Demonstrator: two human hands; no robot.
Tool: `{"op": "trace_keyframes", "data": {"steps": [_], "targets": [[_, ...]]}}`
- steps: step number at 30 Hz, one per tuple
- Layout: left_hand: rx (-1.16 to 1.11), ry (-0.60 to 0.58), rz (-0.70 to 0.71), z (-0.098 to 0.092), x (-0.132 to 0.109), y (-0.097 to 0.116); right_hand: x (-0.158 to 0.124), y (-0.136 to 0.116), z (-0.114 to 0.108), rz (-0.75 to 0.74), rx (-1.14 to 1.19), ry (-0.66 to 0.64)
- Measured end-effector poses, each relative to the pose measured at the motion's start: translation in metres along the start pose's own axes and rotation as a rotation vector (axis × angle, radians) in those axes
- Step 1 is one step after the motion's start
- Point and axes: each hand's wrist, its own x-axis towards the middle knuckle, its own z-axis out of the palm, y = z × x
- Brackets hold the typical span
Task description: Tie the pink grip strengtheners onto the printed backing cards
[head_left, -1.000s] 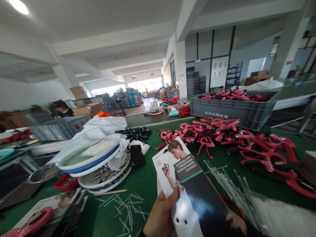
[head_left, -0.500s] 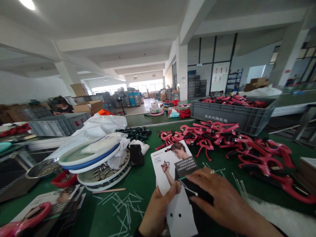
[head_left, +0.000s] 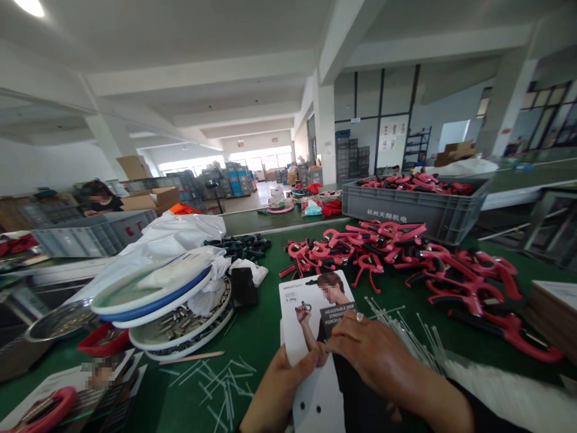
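Observation:
My left hand (head_left: pixel 282 391) grips the lower left edge of a printed cardboard hand-grip-strengthener card (head_left: pixel 311 319), which stands tilted up, with several punched holes in its lower part. My right hand (head_left: pixel 376 355) lies across the card's middle, its fingertips pinched together at the card's left side. A thin white cable tie sits in that pinch, mostly hidden by the fingers. Loose white cable ties (head_left: pixel 401 328) lie just beyond my right hand. Behind the card spreads a heap of pink and black hand grips (head_left: pixel 383 252) on the green table (head_left: pixel 265 337).
Stacked round trays holding metal parts (head_left: pixel 180 319) and a white plastic bag (head_left: pixel 175 231) stand to the left. A grey crate of pink grips (head_left: pixel 415 207) stands behind the heap. A person (head_left: pixel 99 198) sits at the far left.
My right hand has come into view with the white tie and moved left onto the card. The card has turned more upright, and the view has shifted slightly.

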Motion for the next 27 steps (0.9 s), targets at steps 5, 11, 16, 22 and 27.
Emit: {"op": "trace_keyframes", "data": {"steps": [5,11,16,22,27], "targets": [[-0.049,-0.011,0.008,0.003,-0.002,0.004,0.004,-0.001,-0.009,-0.041,0.117,0.123],[-0.052,0.009,0.061,0.01,-0.002,0.008,0.003,-0.006,-0.021,0.121,0.36,0.35],[0.022,0.335,0.093,-0.009,0.007,0.009,-0.014,0.074,-0.014,0.708,-0.061,0.291],[0.316,0.454,0.143,-0.045,0.022,0.007,-0.048,0.142,0.026,0.675,-0.147,-0.25],[0.512,0.544,0.187,-0.057,0.017,0.01,-0.055,0.142,0.045,0.625,-0.066,-0.328]]}}
